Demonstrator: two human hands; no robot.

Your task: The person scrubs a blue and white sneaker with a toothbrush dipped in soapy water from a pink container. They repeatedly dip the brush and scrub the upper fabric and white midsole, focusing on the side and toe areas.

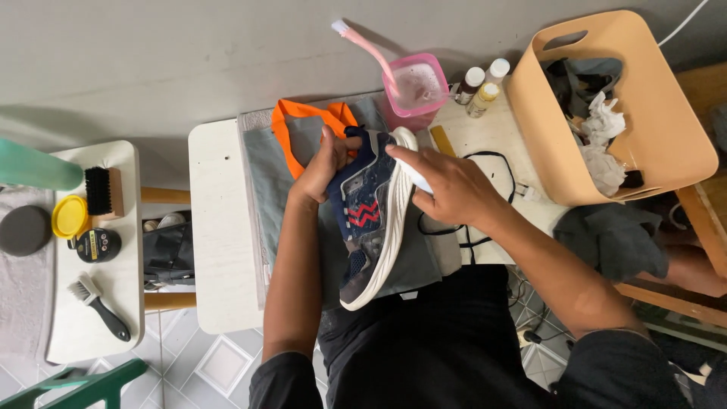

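Note:
A navy sneaker with a white sole and red zigzag marks stands on its side over a grey cloth on a small white table. My left hand grips the shoe at its heel and collar. My right hand presses a white object against the sole near the heel; what that object is I cannot tell. An orange strap lies on the cloth behind the shoe.
A pink tub with a pink toothbrush and small bottles stand behind. A tan basket of rags sits right. Black cord lies by my right hand. The left table holds brushes, a yellow lid and tins.

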